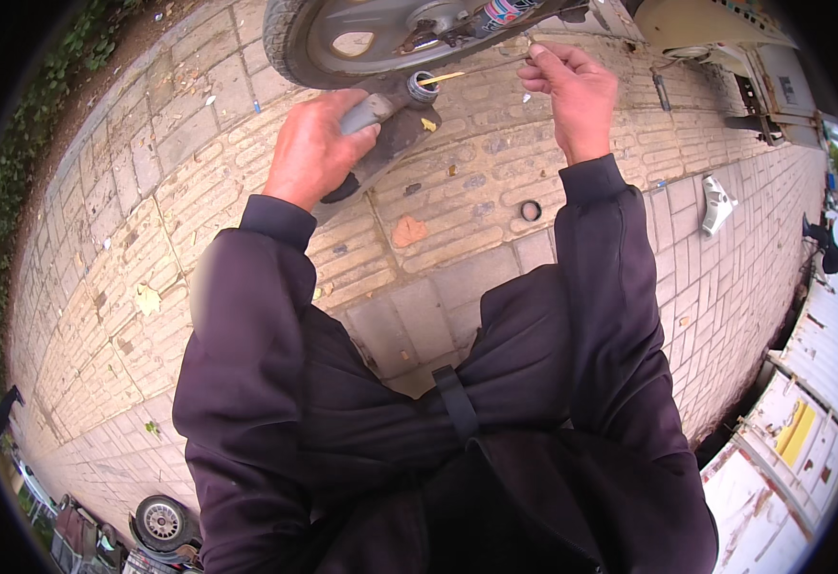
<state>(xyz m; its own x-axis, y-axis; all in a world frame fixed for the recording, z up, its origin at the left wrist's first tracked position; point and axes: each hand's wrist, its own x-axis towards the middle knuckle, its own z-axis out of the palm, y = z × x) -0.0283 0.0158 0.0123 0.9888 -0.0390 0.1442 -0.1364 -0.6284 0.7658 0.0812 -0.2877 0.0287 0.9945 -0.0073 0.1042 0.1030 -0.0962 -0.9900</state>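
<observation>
The left hand point(318, 143) is closed around a grey tube point(366, 113), whose long axis slants right and far to its open round collar point(424, 90) near the wheel point(390, 29). A yellow strip point(448, 77) points right from there toward the right hand point(580, 91), well apart, fingertips pinched; anything between them I cannot tell.

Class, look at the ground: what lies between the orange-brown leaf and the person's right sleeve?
A black ring lies there on the paving, as the head view shows.
</observation>
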